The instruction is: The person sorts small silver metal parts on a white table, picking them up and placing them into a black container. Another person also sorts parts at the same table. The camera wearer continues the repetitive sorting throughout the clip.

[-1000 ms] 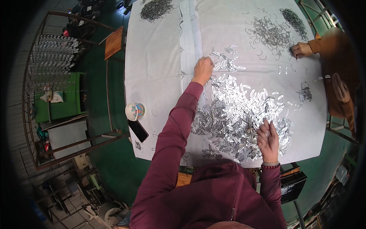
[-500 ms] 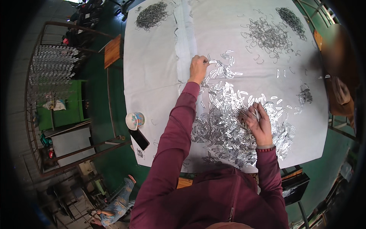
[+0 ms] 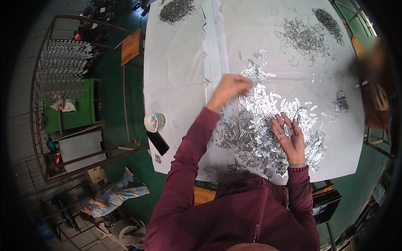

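Observation:
A big pile of small, elongated silver metal links (image 3: 268,138) spreads over the near middle of the white-covered table (image 3: 180,83). My right hand (image 3: 293,142) lies palm up above the pile's right part, fingers half curled round a silver link (image 3: 286,130) that rests against them. At the pile's upper left is my left hand (image 3: 230,90), its fingers smeared by motion and pointing right toward the links. Whether it pinches anything does not show. Just beyond it sits a smaller loose cluster of links (image 3: 256,70).
Bent wire hooks (image 3: 305,38) lie scattered at the far right, with a denser heap (image 3: 328,26) beside them and another heap (image 3: 176,10) far left. A patterned tub (image 3: 155,122) and a black phone (image 3: 158,143) stand left. Another person's hand (image 3: 379,98) is at the right edge.
My left hand has moved right and nearer, from the far cluster toward the main pile. My right hand has opened somewhat, showing the link in it. The whole view has shifted slightly.

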The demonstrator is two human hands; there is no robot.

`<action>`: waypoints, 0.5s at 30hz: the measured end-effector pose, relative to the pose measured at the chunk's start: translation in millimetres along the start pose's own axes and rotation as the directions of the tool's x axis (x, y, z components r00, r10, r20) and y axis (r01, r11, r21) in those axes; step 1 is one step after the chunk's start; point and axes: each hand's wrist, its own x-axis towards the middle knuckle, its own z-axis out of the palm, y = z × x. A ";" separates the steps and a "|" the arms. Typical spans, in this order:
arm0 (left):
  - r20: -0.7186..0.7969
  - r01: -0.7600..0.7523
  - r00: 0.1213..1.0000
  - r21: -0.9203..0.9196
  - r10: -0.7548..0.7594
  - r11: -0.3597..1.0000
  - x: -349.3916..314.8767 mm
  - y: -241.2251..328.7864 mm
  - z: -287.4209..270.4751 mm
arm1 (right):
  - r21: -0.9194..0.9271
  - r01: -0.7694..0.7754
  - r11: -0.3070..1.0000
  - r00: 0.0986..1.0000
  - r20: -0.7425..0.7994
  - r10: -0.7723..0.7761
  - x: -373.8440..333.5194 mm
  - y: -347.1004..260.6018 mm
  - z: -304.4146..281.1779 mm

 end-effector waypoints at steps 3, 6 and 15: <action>0.183 -0.125 0.978 0.128 0.101 0.984 -28.7 -0.4 43.4 | 0.035 -0.008 0.999 0.999 -0.034 0.009 12.2 12.4 11.0; 0.002 -0.401 0.884 0.516 0.467 0.757 -1.4 -12.6 43.3 | 0.011 -0.015 1.000 1.000 0.012 0.015 14.7 9.8 -20.3; 0.159 -0.313 0.853 0.918 0.498 0.245 8.1 -97.2 46.6 | -0.595 0.148 0.790 0.984 0.007 -0.179 -47.2 -9.0 2.6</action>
